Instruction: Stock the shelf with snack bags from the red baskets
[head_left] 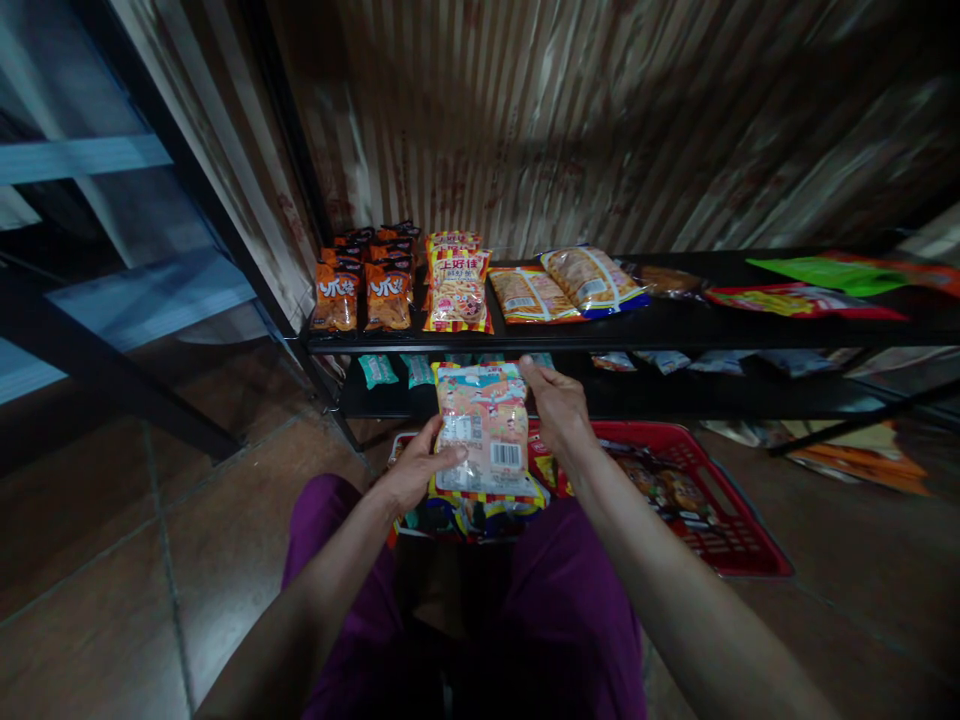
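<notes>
Between my two hands is a snack bag (482,425) with a pink and pale back, a barcode and red-yellow striped edges. My left hand (417,468) grips its left side, the thumb lying across the front. At the upper right corner, my right hand (556,402) holds the bag, with the thumb on top and the other fingers mostly hidden. The bag hangs above a red basket (750,520) holding several snack packets, in front of the black shelf (675,330). Upright red-yellow snack bags (459,290) stand on that shelf, just beyond the held bag.
Orange-black bags (337,297) stand at the shelf's left end. Two larger packets (592,280) lie flat beside the red-yellow row. Green packets (377,370) and blue-white ones (720,361) sit on the lower shelf (607,400). A dark metal post (112,370) rises at left.
</notes>
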